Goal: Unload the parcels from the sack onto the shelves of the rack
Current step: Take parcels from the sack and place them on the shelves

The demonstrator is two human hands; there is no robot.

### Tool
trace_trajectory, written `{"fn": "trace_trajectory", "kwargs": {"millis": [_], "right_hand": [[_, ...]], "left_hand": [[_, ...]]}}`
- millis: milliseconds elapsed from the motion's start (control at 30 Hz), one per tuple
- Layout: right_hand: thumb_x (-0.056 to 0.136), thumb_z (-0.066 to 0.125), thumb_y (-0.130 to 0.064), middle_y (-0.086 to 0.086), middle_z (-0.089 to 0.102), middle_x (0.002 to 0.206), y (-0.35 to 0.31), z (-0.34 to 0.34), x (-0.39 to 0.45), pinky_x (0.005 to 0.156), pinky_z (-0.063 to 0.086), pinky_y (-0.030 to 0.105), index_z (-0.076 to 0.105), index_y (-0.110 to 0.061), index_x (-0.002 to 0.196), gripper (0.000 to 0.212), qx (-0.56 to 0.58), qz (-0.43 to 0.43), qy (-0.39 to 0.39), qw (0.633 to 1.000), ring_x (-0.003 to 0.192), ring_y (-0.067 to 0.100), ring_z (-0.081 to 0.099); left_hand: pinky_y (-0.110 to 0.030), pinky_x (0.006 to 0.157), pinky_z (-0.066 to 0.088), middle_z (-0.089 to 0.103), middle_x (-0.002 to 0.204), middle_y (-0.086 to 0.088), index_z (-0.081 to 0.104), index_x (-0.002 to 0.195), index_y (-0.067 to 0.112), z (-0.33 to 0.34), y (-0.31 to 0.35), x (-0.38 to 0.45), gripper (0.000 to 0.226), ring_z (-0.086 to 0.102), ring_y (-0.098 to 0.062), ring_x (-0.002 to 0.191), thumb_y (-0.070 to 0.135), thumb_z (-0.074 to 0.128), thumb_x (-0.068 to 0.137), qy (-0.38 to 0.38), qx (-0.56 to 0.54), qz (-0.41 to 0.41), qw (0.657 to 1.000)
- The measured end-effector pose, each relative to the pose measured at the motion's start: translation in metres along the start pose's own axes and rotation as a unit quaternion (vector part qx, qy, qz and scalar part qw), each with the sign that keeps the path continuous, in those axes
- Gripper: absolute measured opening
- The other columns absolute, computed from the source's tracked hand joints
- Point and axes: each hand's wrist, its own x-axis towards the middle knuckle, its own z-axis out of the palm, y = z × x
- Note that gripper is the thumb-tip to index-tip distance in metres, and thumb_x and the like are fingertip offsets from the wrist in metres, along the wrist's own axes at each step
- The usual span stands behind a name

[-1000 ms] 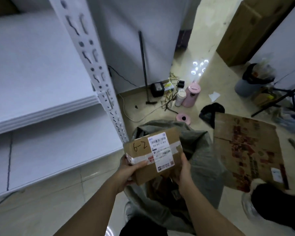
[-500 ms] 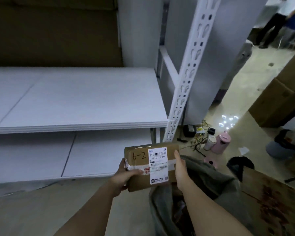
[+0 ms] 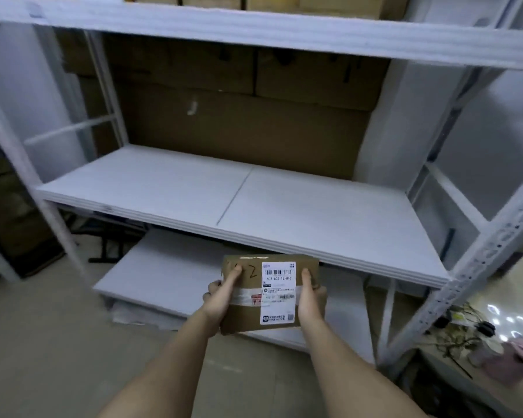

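A small brown cardboard parcel [image 3: 251, 309] with a white shipping label and handwritten marks is held in front of the white rack. My left hand [image 3: 222, 294] grips its left side, thumb on top. My right hand [image 3: 310, 297] grips its right side. The parcel hangs just below and in front of the middle shelf [image 3: 284, 206], whose white boards are bare. A lower shelf [image 3: 163, 276] lies behind the parcel. The sack is out of view.
The top shelf [image 3: 254, 28] carries cardboard boxes. Large brown cartons [image 3: 248, 122] stand behind the rack. The rack's perforated right post [image 3: 477, 267] rises beside a pink container [image 3: 514, 360] and cables on the floor at the right. A dark stand sits at the lower left.
The view has swung left and up from the sack to the rack. Both hands carried the parcel away from the sack to the front of the middle shelf.
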Motion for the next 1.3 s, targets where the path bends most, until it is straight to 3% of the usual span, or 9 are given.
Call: {"fn": "trace_trajectory", "kwargs": {"millis": [133, 233, 367, 467, 600, 733, 933, 1067, 1300], "right_hand": [[0.073, 0.051, -0.072, 0.007, 0.068, 0.097, -0.025, 0.084, -0.023, 0.095, 0.046, 0.05, 0.055, -0.013, 0.096, 0.063, -0.003, -0.044, -0.046, 0.998, 0.096, 0.033, 0.064], [0.081, 0.054, -0.064, 0.003, 0.065, 0.094, -0.038, 0.148, -0.034, 0.097, 0.044, 0.052, 0.05, -0.015, 0.096, 0.051, 0.004, -0.07, -0.067, 0.995, 0.097, 0.032, 0.064], [0.09, 0.053, -0.054, 0.004, 0.06, 0.098, -0.058, 0.227, -0.051, 0.092, 0.047, 0.048, 0.045, -0.018, 0.089, 0.037, -0.003, -0.107, -0.089, 0.99, 0.096, 0.03, 0.061], [0.093, 0.052, -0.049, 0.005, 0.057, 0.1, -0.069, 0.291, -0.054, 0.087, 0.047, 0.042, 0.043, -0.017, 0.094, 0.034, -0.012, -0.134, -0.108, 0.985, 0.096, 0.03, 0.059], [0.092, 0.052, -0.052, 0.012, 0.061, 0.111, -0.087, 0.367, -0.055, 0.085, 0.048, 0.041, 0.047, -0.013, 0.103, 0.041, -0.044, -0.15, -0.146, 0.977, 0.1, 0.033, 0.06], [0.091, 0.054, -0.05, 0.014, 0.058, 0.123, -0.103, 0.431, -0.064, 0.091, 0.047, 0.044, 0.045, -0.011, 0.126, 0.053, -0.053, -0.166, -0.171, 0.97, 0.109, 0.035, 0.058], [0.092, 0.054, -0.048, 0.018, 0.048, 0.135, -0.118, 0.51, -0.076, 0.098, 0.043, 0.045, 0.038, -0.012, 0.141, 0.063, -0.072, -0.19, -0.183, 0.962, 0.12, 0.037, 0.05], [0.094, 0.051, -0.048, 0.017, 0.044, 0.138, -0.119, 0.561, -0.083, 0.1, 0.04, 0.044, 0.04, -0.014, 0.142, 0.06, -0.088, -0.202, -0.189, 0.957, 0.124, 0.037, 0.047], [0.095, 0.051, -0.046, 0.013, 0.041, 0.14, -0.116, 0.648, -0.106, 0.103, 0.037, 0.041, 0.04, -0.014, 0.141, 0.058, -0.069, -0.212, -0.151, 0.963, 0.127, 0.033, 0.045]], "left_hand": [[-0.038, 0.092, 0.044, 0.049, 0.126, -0.009, 0.039, 0.121, 0.017, -0.069, 0.041, -0.016, 0.086, 0.052, -0.025, 0.109, 0.077, 0.063, 0.064, 0.058, -0.072, 0.05, 0.994], [-0.037, 0.089, 0.044, 0.05, 0.127, -0.011, 0.037, 0.12, 0.016, -0.121, 0.06, -0.002, 0.07, 0.053, -0.026, 0.105, 0.068, 0.058, 0.078, 0.08, -0.094, 0.068, 0.99], [-0.045, 0.109, 0.035, 0.038, 0.141, -0.01, 0.038, 0.134, 0.019, -0.185, 0.086, 0.027, 0.09, 0.044, -0.03, 0.126, 0.078, 0.057, 0.069, 0.141, -0.103, 0.097, 0.98], [-0.047, 0.114, 0.024, 0.026, 0.149, -0.012, 0.033, 0.146, 0.025, -0.229, 0.104, 0.048, 0.088, 0.031, -0.032, 0.136, 0.077, 0.049, 0.077, 0.204, -0.087, 0.102, 0.97], [-0.051, 0.112, 0.029, 0.031, 0.151, -0.007, 0.037, 0.143, 0.033, -0.288, 0.129, 0.079, 0.119, 0.038, -0.033, 0.133, 0.097, 0.051, 0.044, 0.224, -0.108, 0.08, 0.965], [-0.046, 0.115, 0.024, 0.021, 0.154, -0.008, 0.036, 0.146, 0.024, -0.337, 0.156, 0.092, 0.077, 0.027, -0.03, 0.14, 0.069, 0.048, 0.084, 0.248, -0.111, 0.094, 0.958], [-0.047, 0.103, 0.043, 0.039, 0.143, -0.008, 0.043, 0.139, 0.024, -0.407, 0.177, 0.129, 0.097, 0.049, -0.031, 0.123, 0.077, 0.062, 0.061, 0.245, -0.135, 0.099, 0.955], [-0.04, 0.107, 0.038, 0.041, 0.14, -0.009, 0.04, 0.138, 0.014, -0.453, 0.191, 0.159, 0.074, 0.046, -0.029, 0.124, 0.057, 0.062, 0.082, 0.256, -0.106, 0.11, 0.955], [-0.031, 0.088, 0.044, 0.053, 0.122, -0.005, 0.033, 0.134, 0.011, -0.544, 0.223, 0.212, 0.066, 0.054, -0.023, 0.105, 0.032, 0.07, 0.084, 0.203, -0.074, 0.132, 0.967]]}}
